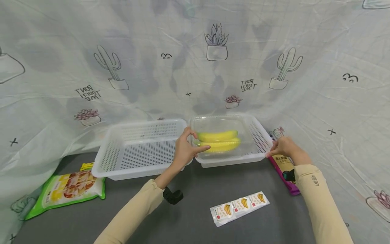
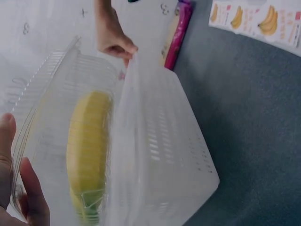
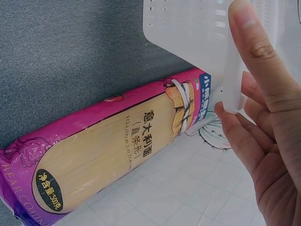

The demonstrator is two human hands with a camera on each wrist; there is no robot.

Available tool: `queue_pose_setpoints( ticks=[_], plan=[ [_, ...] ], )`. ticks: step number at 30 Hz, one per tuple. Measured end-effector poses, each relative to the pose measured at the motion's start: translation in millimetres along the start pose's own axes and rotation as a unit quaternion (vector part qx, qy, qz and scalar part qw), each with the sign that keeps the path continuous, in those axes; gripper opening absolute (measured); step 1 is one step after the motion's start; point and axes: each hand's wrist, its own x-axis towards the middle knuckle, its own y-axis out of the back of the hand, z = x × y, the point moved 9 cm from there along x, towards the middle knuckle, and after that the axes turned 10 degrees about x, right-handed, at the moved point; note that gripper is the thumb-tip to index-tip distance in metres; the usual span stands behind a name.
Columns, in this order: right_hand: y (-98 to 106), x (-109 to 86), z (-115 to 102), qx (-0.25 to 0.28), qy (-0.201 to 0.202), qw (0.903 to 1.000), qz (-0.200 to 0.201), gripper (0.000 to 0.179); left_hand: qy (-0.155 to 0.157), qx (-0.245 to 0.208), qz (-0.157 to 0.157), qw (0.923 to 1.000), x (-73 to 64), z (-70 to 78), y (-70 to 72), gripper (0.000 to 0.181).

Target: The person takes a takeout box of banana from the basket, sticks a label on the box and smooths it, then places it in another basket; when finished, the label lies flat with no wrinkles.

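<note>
A clear plastic box [image 1: 213, 124] with yellow bananas [image 1: 220, 145] inside sits in the right white basket [image 1: 234, 161]. At the box's left end, my left hand [image 1: 185, 149] pinches the edge between thumb and fingers. In the left wrist view, the clear box [image 2: 56, 70] stands tilted against the basket wall [image 2: 160, 141], with one banana [image 2: 89, 141] showing through its side. My right hand [image 1: 286, 149] grips the basket's right rim. The right wrist view has thumb above and fingers [image 3: 244, 136] curled under that white rim [image 3: 231, 84].
A second white basket [image 1: 134, 171] stands to the left, beside a green-edged food bag [image 1: 73, 186]. A magenta spaghetti pack [image 1: 284, 169] lies under my right wrist. Banana-printed sticker strips [image 1: 239, 208] lie on the dark table [image 1: 195, 217]. A patterned curtain [image 1: 182, 74] hangs behind.
</note>
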Motion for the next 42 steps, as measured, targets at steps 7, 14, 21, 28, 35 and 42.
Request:
queue_pose_setpoints(
  ticks=[7,14,21,28,35,42],
  plan=[
    [1,0.1,1,-0.010,0.001,0.9999,0.009,0.039,0.005,0.005,0.006,1.0000,-18.8,15.5,13.4,0.046],
    [2,1.5,3,-0.024,0.013,0.9995,0.015,0.040,0.013,-0.012,0.003,0.9998,-44.7,49.4,34.0,0.040],
    [0,2.6,-1,-0.025,0.019,0.9994,0.012,0.040,0.030,-0.031,0.003,0.9991,-72.0,36.3,33.6,0.044],
    [1,-0.9,-5,-0.035,0.025,0.9990,0.013,0.042,0.012,-0.015,0.011,0.9997,-98.6,31.5,27.6,0.048],
    [0,-1.9,-6,-0.028,0.030,0.9991,0.003,0.041,0.014,0.012,0.007,0.9998,-130.3,20.5,17.1,0.050],
    [0,-0.8,-5,-0.016,0.016,0.9997,0.009,0.039,0.054,-0.008,-0.007,0.9985,-157.6,4.0,13.0,0.050]
  ],
)
